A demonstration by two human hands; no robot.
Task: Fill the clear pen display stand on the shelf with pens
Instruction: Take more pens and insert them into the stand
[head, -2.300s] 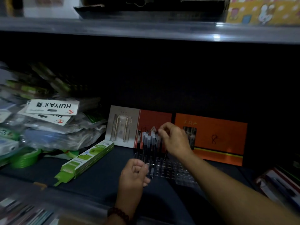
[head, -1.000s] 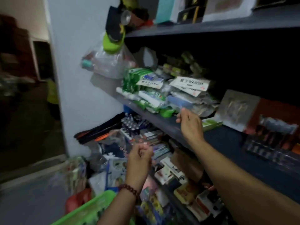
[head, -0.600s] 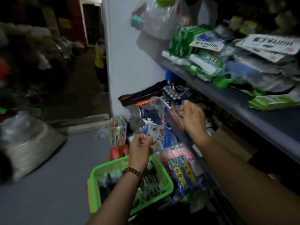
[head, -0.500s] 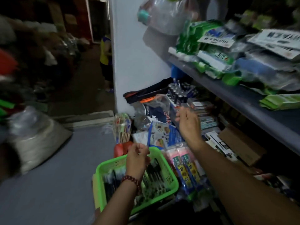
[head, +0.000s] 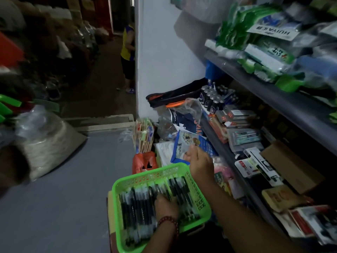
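Note:
A green plastic basket [head: 140,177] sits low in front of me, full of black pens [head: 138,207] lying side by side. My left hand [head: 166,205], with a red bead bracelet on the wrist, rests down on the pens in the middle of the basket; whether its fingers grip any is hidden. My right hand [head: 199,162] hovers over the basket's far right corner, fingers loosely curled, nothing visible in it. The clear pen display stand is out of view.
A grey shelf [head: 273,92] at the upper right holds green and white packets. The lower shelf [head: 237,161] carries boxes, small bottles and packs. An orange pumpkin holder [head: 145,162] with sticks stands behind the basket. A person [head: 127,57] stands far back by the white wall.
My view swung from the shelf with the pen stand down to the floor basket. My left hand dropped onto the pens, and my right hand came down to the basket's corner.

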